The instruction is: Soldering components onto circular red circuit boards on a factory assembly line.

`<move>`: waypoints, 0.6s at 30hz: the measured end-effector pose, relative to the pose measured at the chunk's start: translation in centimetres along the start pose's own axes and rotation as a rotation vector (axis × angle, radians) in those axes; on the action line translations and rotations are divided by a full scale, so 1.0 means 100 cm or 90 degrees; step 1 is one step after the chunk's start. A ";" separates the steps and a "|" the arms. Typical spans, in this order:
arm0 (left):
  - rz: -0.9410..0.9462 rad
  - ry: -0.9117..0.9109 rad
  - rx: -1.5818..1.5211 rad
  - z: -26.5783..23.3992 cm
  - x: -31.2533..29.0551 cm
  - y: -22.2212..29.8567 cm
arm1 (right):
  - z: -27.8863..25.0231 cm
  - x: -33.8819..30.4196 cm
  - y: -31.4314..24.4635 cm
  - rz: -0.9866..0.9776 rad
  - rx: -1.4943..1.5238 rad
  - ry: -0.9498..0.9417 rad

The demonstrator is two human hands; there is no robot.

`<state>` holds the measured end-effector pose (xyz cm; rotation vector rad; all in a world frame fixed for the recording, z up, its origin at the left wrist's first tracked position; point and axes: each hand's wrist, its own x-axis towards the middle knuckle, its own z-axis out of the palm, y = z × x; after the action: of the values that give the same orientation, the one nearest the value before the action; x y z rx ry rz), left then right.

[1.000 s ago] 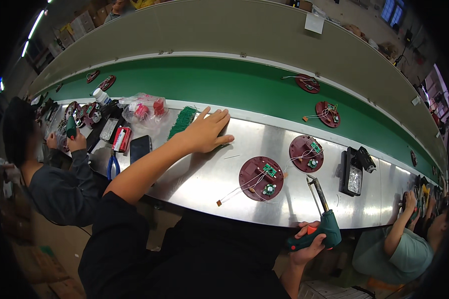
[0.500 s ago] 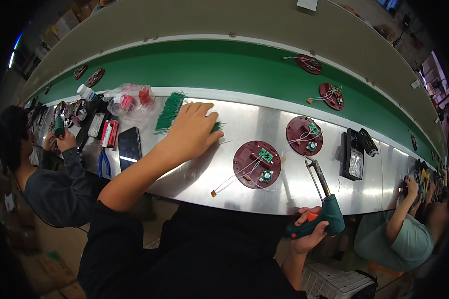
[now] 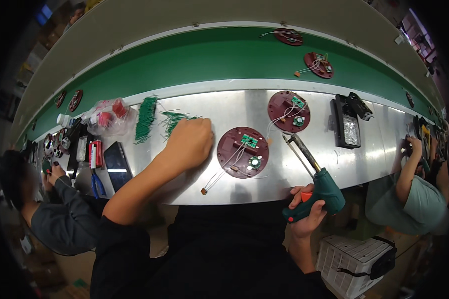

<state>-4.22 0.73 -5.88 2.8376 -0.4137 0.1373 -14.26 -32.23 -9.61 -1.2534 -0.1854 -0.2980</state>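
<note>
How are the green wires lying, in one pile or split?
Split: a neat pile lies left of a looser pile by the left hand, metal tabletop showing between.

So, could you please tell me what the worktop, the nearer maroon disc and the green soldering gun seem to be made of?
Worktop: probably satin sheet metal, given its silvery, blurred glare.
Nearer maroon disc: likely moulded plastic, fairly matte, judging by its even colour.
Green soldering gun: body apparently smooth plastic, by its rounded, evenly coloured curves; barrel seemingly metal, from its shine.
</note>
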 end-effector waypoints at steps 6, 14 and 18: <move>0.106 0.044 -0.243 -0.003 0.014 0.022 | 0.008 0.004 0.003 0.003 -0.004 -0.011; 0.162 0.031 -0.415 0.014 0.021 0.028 | 0.036 0.011 0.000 0.063 -0.035 -0.011; 0.143 0.016 -0.474 0.009 0.011 0.029 | 0.051 0.017 -0.001 0.096 -0.054 -0.024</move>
<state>-3.94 -2.53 -5.84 2.0549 -0.6235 0.0453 -12.59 -27.62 -7.50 -1.3504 -0.1105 -0.1543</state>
